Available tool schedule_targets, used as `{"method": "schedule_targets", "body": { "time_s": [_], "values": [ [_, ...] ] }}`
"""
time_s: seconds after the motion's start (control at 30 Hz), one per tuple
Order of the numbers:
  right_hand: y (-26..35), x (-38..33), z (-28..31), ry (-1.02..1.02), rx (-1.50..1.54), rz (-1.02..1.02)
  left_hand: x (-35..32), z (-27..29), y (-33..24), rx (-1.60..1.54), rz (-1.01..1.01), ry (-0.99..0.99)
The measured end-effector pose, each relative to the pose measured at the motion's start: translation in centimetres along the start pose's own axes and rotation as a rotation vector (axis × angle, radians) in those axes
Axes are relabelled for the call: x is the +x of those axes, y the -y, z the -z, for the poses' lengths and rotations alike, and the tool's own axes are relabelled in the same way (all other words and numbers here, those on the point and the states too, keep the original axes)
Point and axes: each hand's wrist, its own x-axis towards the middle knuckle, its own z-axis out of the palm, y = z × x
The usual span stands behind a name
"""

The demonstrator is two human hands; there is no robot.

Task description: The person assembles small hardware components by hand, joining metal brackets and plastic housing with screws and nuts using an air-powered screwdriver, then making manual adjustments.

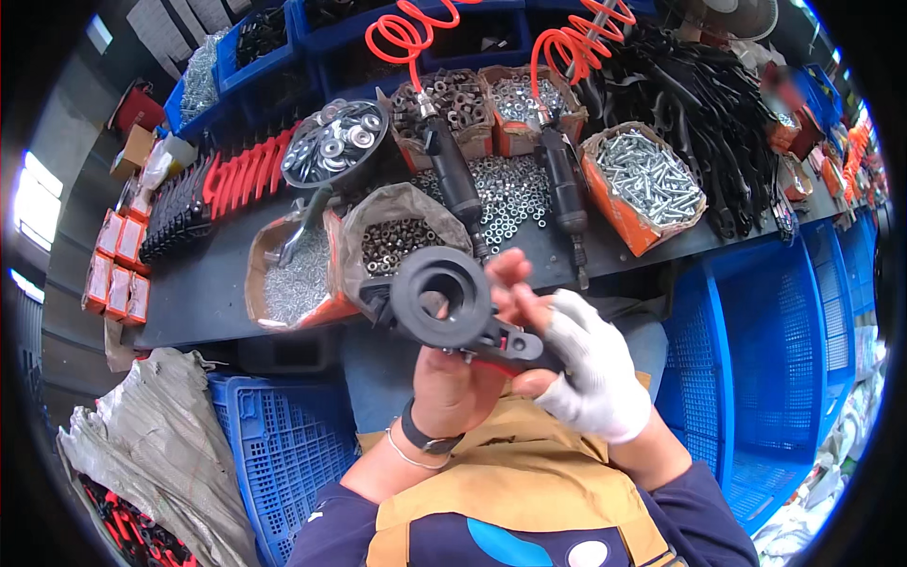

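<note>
Above my lap I hold a black plastic tool part [406, 300] with a thick round ring and a short arm that shows a bit of red. My left hand [458, 383], bare with a watch and a bracelet at the wrist, grips it from below the ring. My right hand [595, 369], in a white glove with bare fingertips, closes on the end of the arm. Just beyond the part, two black air screwdrivers [453, 175] [564, 184] hang from red coiled hoses [416, 42]. A bag of dark nuts [402, 244] stands right behind the ring.
On the dark bench [189, 302] are a box of small screws [298, 283], a bowl of washers [335, 142], loose nuts [510, 194], a box of bolts [652, 180] and piled black handles [704, 104]. Blue crates [283, 454] [770, 378] flank me; a grey sack [156, 444] lies left.
</note>
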Motion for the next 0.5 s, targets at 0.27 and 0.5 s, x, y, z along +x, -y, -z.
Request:
{"method": "schedule_targets", "body": {
  "time_s": [0.27, 0.5],
  "values": [
    [-12.5, 8.7, -1.9, -0.098, -1.19, -0.558, 1.1, 1.2, -1.9, -0.008, 0.002, -0.127],
    [-7.9, 8.3, 0.2, -0.512, -0.163, -0.36, 0.6, 2.8, -2.8, 0.561, 0.137, -0.131]
  ]
}}
